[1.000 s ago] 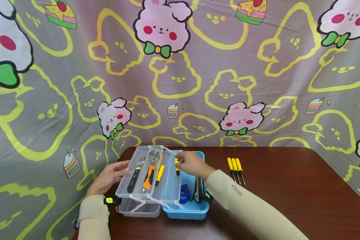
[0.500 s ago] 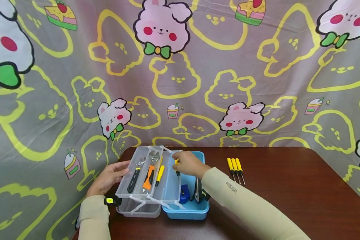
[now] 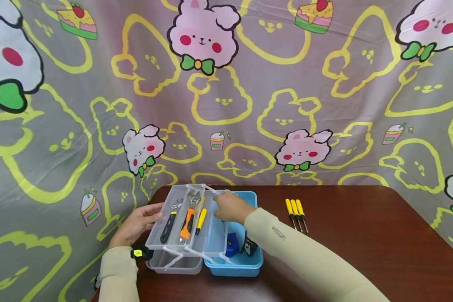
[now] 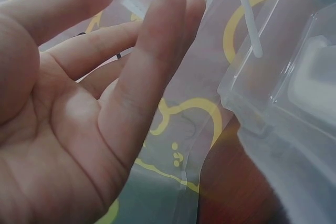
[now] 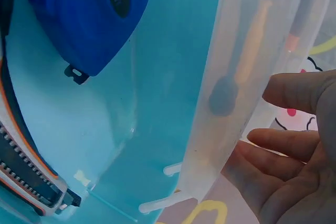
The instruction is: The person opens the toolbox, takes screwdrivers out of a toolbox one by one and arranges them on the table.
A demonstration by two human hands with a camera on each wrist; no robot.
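A toolbox with a blue base (image 3: 234, 272) stands with its clear trays folded out to the left. My left hand (image 3: 134, 224) touches the left edge of the upper tray (image 3: 154, 235), fingers loosely extended. That tray contains a black-handled adjustable wrench (image 3: 168, 226) and an orange-handled adjustable wrench (image 3: 187, 224). A yellow screwdriver (image 3: 201, 220) lies in the lower tray. My right hand (image 3: 232, 207) is over that tray's far right end. In the right wrist view its thumb and fingers (image 5: 283, 145) stand apart beside the tray wall. A yellow-and-dark shape (image 5: 252, 51) shows blurred through the wall.
A blue tape measure (image 3: 232, 245) and a dark grey, orange-edged tool (image 5: 29, 166) lie in the blue base. Three yellow-handled screwdrivers (image 3: 295, 208) lie on the brown table (image 3: 347, 235) at the right. A patterned cloth (image 3: 249, 105) hangs behind.
My right hand has shifted slightly left over the tray, covering the yellow handle seen under it before. The left hand has stayed in place.
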